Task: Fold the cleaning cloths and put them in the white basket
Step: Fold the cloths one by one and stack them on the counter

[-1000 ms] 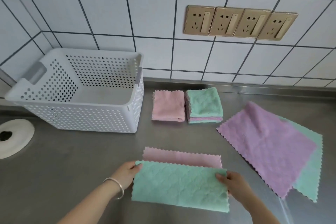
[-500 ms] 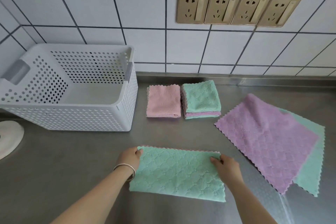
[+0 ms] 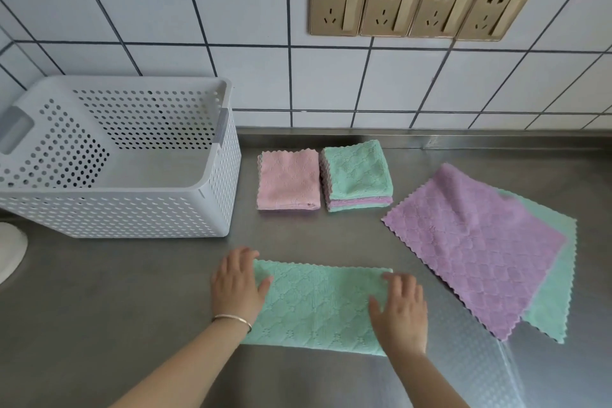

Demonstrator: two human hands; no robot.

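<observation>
Looking at the head view: only one camera, so one pass.
Hands: left hand and right hand both lay flat, fingers spread, pressing the two ends of the green cloth. No pinching.
Green cloth: folded into a long strip, near edge of the steel counter, centre.
Basket: white basket far left, nothing in it that I could see.
Folded ones: pink cloth and a small stack just right of the basket.
Still flat: purple cloth over another green one, right side.
Risk: slick counter, so my guess was the strip could slide and the next fold go crooked if one palm lifted early.
</observation>
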